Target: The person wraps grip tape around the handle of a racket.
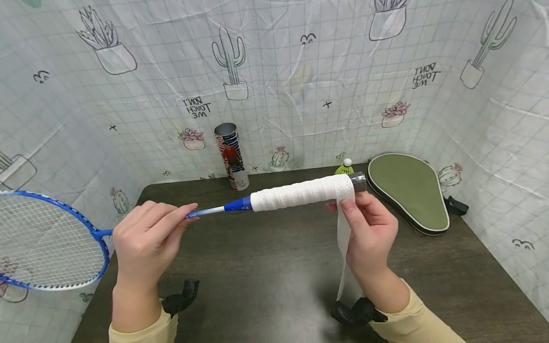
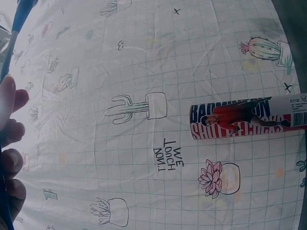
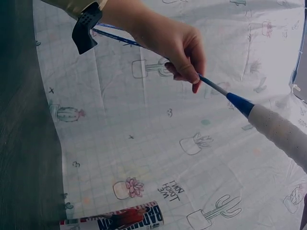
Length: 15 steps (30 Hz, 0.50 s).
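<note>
A blue and white badminton racket (image 1: 103, 233) is held in the air above the table, its head to the left and its handle to the right. My left hand (image 1: 147, 238) grips the shaft between the head and the blue cone. White perforated grip tape (image 1: 300, 193) is wound in overlapping turns along the handle, and the dark butt end (image 1: 358, 182) shows bare. With thumb and fingers, my right hand (image 1: 371, 233) pinches the loose tape close to the butt; its tail hangs down past the wrist. In the right wrist view, the wrapped handle (image 3: 278, 132) runs off the right edge.
At the back of the dark table (image 1: 257, 267) stands an open shuttlecock tube (image 1: 231, 157). A yellow-green shuttlecock (image 1: 345, 166) sits behind the handle's end. An olive, pear-shaped zipped case (image 1: 407, 190) lies at the back right. Patterned cloth (image 1: 274, 71) hangs around the table.
</note>
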Each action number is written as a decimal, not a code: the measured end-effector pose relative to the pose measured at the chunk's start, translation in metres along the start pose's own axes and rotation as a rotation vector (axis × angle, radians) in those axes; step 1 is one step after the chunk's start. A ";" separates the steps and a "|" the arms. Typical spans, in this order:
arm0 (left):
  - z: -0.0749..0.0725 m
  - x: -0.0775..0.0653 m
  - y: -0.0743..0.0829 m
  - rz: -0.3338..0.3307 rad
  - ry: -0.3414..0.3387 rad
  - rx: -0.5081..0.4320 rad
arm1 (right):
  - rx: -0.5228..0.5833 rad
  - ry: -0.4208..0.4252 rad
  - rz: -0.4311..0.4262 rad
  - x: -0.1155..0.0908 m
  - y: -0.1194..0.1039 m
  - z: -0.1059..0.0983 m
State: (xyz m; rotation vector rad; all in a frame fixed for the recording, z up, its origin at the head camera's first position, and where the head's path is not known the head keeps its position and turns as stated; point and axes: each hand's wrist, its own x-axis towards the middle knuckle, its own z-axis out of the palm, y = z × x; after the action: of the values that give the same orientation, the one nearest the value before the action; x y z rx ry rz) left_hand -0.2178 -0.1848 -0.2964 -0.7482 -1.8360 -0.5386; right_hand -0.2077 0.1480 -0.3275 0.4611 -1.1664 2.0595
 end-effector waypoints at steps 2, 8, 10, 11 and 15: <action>0.000 0.000 0.000 -0.001 -0.021 0.006 | -0.008 0.019 0.002 0.000 -0.001 0.000; 0.000 -0.002 -0.001 0.010 -0.069 -0.015 | -0.029 0.041 0.030 -0.001 -0.001 0.000; -0.001 -0.004 -0.002 0.009 -0.080 -0.015 | -0.033 0.027 0.039 0.000 -0.001 0.000; -0.002 -0.004 -0.002 0.009 -0.076 -0.010 | -0.033 0.018 0.042 0.000 0.000 0.000; -0.001 -0.004 -0.003 0.014 -0.052 -0.004 | -0.001 -0.005 0.032 -0.001 0.001 0.001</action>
State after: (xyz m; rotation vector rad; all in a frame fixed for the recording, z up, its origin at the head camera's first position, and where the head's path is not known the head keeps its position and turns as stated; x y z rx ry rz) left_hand -0.2181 -0.1881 -0.2999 -0.7831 -1.8765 -0.5182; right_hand -0.2082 0.1464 -0.3285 0.4506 -1.1842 2.0861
